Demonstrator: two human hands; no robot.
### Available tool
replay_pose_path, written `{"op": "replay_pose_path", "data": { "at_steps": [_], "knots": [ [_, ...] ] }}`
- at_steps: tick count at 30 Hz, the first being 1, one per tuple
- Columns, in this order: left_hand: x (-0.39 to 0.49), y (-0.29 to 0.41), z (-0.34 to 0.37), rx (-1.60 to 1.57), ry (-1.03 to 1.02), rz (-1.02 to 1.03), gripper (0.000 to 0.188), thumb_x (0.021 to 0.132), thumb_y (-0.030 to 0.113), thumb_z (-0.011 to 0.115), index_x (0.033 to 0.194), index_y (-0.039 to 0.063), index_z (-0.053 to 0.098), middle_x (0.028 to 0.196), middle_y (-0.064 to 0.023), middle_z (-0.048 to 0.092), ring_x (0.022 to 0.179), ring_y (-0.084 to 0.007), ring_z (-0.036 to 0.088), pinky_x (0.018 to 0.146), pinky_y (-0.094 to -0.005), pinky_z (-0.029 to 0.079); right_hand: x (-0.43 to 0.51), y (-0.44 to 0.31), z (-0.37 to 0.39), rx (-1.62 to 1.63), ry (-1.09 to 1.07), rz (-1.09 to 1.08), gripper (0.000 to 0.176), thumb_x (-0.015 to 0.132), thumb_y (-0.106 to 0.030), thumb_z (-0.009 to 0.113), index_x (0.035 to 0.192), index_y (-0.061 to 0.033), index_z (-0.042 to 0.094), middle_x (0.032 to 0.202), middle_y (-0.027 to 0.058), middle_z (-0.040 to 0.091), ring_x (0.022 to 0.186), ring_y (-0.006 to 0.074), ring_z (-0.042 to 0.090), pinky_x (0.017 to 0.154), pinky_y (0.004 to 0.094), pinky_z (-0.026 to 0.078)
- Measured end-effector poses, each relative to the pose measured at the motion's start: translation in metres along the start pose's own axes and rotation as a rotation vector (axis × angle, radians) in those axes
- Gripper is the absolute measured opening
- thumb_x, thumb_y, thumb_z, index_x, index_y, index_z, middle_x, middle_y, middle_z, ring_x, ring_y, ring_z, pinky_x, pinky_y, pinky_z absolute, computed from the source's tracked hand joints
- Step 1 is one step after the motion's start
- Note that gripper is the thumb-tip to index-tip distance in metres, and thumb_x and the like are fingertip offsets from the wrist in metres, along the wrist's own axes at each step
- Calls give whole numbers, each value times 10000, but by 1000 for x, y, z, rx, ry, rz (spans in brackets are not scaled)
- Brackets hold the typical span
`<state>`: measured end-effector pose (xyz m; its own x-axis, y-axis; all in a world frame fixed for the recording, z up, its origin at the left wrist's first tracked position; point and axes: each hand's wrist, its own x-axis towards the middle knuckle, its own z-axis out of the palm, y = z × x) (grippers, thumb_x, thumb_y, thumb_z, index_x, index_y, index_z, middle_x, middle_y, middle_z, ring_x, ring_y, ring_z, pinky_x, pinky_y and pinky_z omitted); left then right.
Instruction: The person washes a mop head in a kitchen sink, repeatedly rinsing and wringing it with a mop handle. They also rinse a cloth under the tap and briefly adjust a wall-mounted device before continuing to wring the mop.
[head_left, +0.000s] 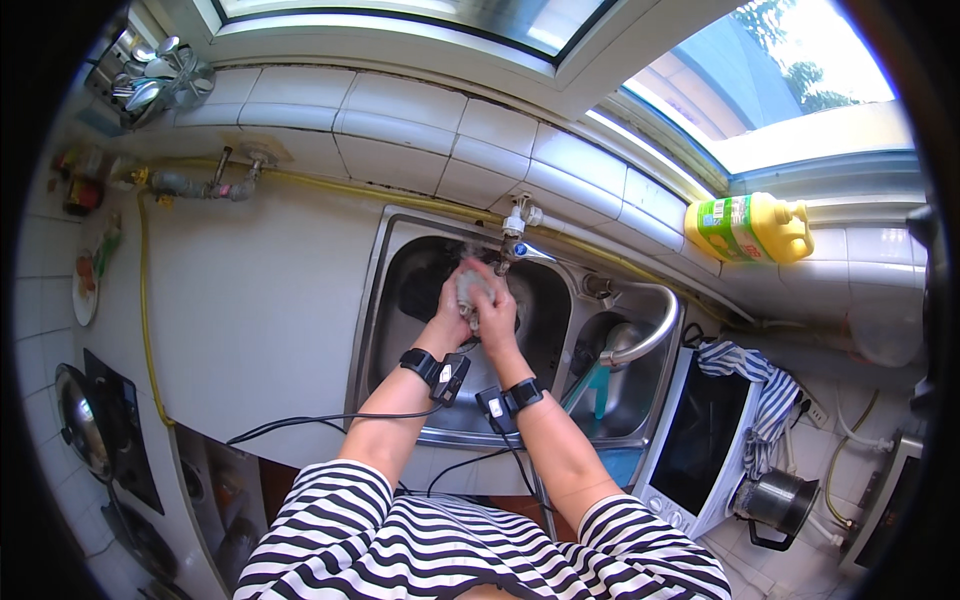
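Observation:
Both my hands are over the large basin of a stainless steel sink, below a metal tap with a blue-marked lever. Between them is a bunched greyish-white cloth. My left hand grips it from the left, and my right hand closes around it from the right. The fingers hide part of the cloth, and those near the tap are blurred. Beneath the hands, a dark item lies in the basin, too shadowed to name. Black straps with small cabled devices circle both wrists.
A curved faucet reaches over the smaller basin, which holds a turquoise-handled utensil. Right of the sink stand a microwave oven and a dark pot. A yellow jug rests on the ledge. A yellow hose crosses the white counter.

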<state>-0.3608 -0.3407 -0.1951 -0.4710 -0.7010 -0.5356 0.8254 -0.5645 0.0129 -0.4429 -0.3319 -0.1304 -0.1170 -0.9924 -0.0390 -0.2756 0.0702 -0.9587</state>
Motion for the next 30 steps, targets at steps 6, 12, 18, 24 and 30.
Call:
{"op": "replay_pose_path", "data": {
  "at_steps": [6, 12, 18, 24, 30],
  "knots": [
    [-1, -15, -5, 373, 229, 5, 532, 953, 518, 370, 1114, 79, 625, 1029, -133, 670, 983, -293, 653, 888, -399, 499, -1, -23, 11, -268, 193, -190, 237, 806, -247, 728, 747, -23, 678, 766, 146, 686, 711, 317, 656, 682, 366, 509],
    [-13, -7, 25, 1244, 626, 346, 595, 920, 423, 314, 1006, -35, 683, 1067, -358, 595, 1106, -476, 556, 953, -470, 427, 28, 0, 10, -179, 331, 78, 341, 866, -253, 674, 679, 27, 629, 591, 181, 590, 536, 288, 594, 551, 389, 445],
    [-28, 3, 45, 1540, 601, 392, 588, 931, 418, 309, 909, -21, 701, 996, -348, 608, 1033, -484, 576, 913, -511, 438, 40, 15, 1, 328, 193, 522, 183, 854, -176, 635, 752, -24, 631, 690, 86, 632, 592, 192, 604, 558, 317, 473],
    [-32, 10, 46, 1382, 341, 703, 324, 906, 306, 533, 1080, 51, 633, 945, -282, 653, 961, -442, 629, 844, -465, 491, 32, -8, -38, 981, -135, 811, 243, 928, -279, 517, 1078, -103, 591, 990, 80, 657, 976, 250, 634, 858, 409, 516],
    [-12, 17, 43, 353, 227, 560, 486, 894, 241, 617, 1331, 109, 450, 1086, -93, 598, 995, -229, 586, 917, -369, 470, -1, -25, -37, 417, -20, 494, 238, 832, -113, 648, 1058, -66, 591, 1003, 65, 621, 985, 209, 597, 874, 338, 472]
  ]
}}
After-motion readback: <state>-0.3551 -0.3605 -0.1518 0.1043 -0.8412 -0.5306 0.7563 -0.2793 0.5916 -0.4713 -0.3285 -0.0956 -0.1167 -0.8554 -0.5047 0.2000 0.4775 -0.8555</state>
